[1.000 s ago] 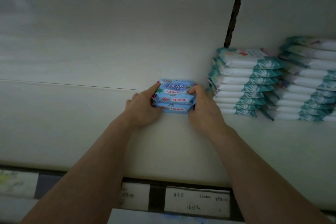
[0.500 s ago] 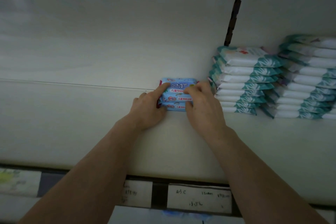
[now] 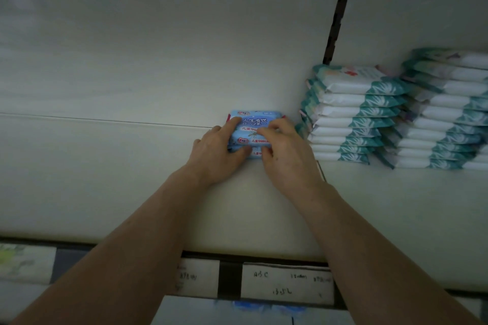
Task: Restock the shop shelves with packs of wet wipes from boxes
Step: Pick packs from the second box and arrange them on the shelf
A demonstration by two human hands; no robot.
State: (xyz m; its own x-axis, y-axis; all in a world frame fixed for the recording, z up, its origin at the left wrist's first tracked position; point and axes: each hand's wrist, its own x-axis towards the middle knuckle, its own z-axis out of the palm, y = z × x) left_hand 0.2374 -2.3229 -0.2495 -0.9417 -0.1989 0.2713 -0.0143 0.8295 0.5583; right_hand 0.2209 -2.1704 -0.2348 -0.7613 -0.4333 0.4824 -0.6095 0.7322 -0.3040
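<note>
Blue wipe packs [image 3: 255,121], partly hidden, sit in the curled grip of left hand [image 3: 214,156] and right hand [image 3: 288,158].

You have a dim, grey-green view throughout. Wide-angle bowing bends the pale flat shelf board [image 3: 105,192] towards the edges; the white handwritten price labels [image 3: 286,282] read soft.
</note>
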